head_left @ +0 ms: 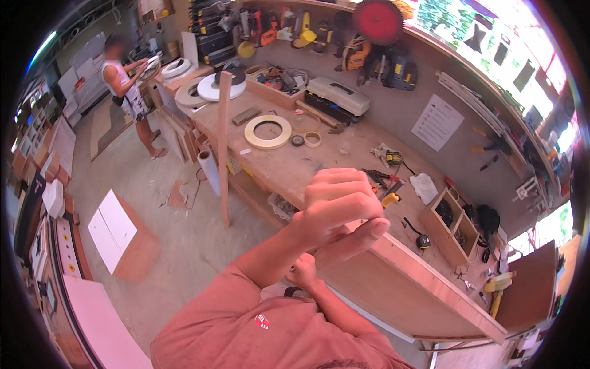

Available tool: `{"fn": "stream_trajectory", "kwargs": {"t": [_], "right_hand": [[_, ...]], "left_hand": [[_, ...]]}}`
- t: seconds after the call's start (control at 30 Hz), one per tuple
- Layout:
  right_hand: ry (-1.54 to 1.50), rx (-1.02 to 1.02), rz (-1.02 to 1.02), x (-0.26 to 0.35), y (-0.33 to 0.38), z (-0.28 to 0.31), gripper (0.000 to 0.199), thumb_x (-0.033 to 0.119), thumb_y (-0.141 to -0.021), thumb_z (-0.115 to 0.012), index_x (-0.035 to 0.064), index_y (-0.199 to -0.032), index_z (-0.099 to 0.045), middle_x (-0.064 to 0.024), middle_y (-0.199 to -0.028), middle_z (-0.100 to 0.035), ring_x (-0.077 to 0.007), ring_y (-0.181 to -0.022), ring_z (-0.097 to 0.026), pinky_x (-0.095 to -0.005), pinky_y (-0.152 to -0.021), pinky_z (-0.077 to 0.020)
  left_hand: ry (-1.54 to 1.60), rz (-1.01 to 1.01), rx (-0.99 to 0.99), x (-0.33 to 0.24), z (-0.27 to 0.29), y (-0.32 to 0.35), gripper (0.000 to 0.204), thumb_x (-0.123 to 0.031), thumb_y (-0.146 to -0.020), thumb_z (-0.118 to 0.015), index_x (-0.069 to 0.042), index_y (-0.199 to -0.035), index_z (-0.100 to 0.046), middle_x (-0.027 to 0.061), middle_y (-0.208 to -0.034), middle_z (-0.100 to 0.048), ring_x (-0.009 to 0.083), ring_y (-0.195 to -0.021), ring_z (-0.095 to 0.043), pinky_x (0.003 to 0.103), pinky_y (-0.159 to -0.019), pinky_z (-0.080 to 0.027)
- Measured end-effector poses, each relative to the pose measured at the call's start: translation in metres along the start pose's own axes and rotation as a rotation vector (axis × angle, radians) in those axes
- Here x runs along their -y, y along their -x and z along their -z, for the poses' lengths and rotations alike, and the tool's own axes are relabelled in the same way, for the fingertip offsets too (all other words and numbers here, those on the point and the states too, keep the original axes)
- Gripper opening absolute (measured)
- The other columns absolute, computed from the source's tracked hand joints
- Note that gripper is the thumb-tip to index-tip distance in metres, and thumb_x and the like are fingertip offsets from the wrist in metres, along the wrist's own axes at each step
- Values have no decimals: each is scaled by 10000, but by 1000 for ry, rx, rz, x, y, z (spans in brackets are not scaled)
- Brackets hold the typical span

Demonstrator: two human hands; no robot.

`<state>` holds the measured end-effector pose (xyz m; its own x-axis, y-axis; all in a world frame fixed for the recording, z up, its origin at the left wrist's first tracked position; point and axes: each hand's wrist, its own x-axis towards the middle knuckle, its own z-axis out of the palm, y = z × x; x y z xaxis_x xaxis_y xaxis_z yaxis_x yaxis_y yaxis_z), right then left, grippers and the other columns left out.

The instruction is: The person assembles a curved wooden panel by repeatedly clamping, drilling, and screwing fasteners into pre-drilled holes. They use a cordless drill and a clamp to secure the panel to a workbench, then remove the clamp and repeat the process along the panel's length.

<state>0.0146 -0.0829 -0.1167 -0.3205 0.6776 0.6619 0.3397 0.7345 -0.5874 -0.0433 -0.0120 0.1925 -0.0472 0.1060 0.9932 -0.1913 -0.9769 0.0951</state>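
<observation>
My left hand [341, 206] is raised high in front of me, above the near edge of the workbench [258, 163]. Its fingers are curled into a fist with the thumb alongside, and nothing shows in it. Lower down, close to my body, my right hand [302, 270] is closed. The left forearm partly covers it, so whether it holds anything is hidden. Beyond the left hand, red-handled pliers [382, 177], a yellow and black tape measure [393, 158] and a white cloth [424, 187] lie on the bench. Another tape measure [423, 241] is nearer me.
A wooden panel [393, 277] slants along the bench front. A wood strip [224, 147] stands upright at its left. White-topped box [123, 234] sits on the floor. Edge-banding rolls [268, 132], a toolbox [338, 95] and a divided wooden box [452, 224] are on the bench. Another person [126, 83] stands far left.
</observation>
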Motion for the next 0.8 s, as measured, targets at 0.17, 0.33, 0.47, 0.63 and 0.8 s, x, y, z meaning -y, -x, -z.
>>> {"fn": "stream_trajectory", "kwargs": {"t": [0.17, 0.33, 0.47, 0.63, 0.8], "right_hand": [[6, -233, 163, 42, -41, 44, 233, 48, -767, -813, 91, -755, -585, -35, -649, -549, -183, -503, -503, -330, -466, -366], [-206, -408, 393, 95, -98, 108, 232, 46, -828, -797, 59, -781, -571, -20, -631, -479, -172, -493, -458, -314, -463, -361], [-254, -514, 573, 114, -119, 143, 271, 167, -978, -682, 51, -814, -500, -24, -666, -480, -101, -521, -411, -293, -483, -315], [-248, -597, 550, 125, -131, 150, 318, 228, -1008, -658, 64, -804, -478, -13, -682, -452, -106, -526, -386, -290, -492, -301], [-247, -642, 514, 110, -150, 132, 271, 140, -963, -676, 54, -792, -484, -20, -680, -490, -120, -525, -415, -293, -500, -328]], "left_hand": [[-161, 77, 111, 22, 11, 31, 223, -95, -829, -771, -92, -715, -580, 5, -594, -540, 199, -503, -523, 320, -484, -397], [-301, 336, 251, 45, 8, 92, 199, -118, -824, -759, -80, -717, -594, 58, -622, -591, 261, -550, -596, 383, -513, -453], [-315, 423, 498, 38, -20, 171, 174, -146, -859, -701, -85, -724, -610, 73, -668, -621, 270, -630, -640, 396, -565, -491], [-146, 495, 652, 21, -43, 209, 115, -160, -832, -663, -92, -749, -620, 69, -712, -640, 276, -696, -657, 389, -617, -513], [14, 653, 430, 32, -42, 227, 114, -186, -791, -689, -83, -783, -641, 70, -697, -636, 288, -672, -663, 390, -609, -520]]}}
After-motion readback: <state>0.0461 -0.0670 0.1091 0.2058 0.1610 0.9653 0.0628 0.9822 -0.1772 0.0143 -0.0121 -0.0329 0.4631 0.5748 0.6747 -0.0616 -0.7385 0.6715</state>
